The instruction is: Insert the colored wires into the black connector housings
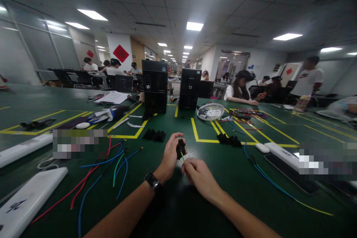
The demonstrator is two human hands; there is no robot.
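Note:
Over the middle of the green table, my left hand point(170, 154) is closed around a small black block-shaped part point(181, 148), which looks like a connector. A thin yellow-green wire point(182, 155) runs from the block's near side to my right hand point(199, 176), whose thumb and finger pinch it. Whether the wire's end sits inside the block is too small to tell. Similar black parts point(154, 135) lie in a row beyond my left hand, with more black parts point(229, 140) to the right. Loose red and blue wires point(103, 163) lie left of my hands.
Two black computer towers point(155, 87) stand at the back. A white round basket point(210, 111) sits right of them, near a pile of wires point(248, 114). White power banks point(33, 193) are at the left; blue-green wires point(267, 180) lie at the right. A person point(241, 87) sits across the table.

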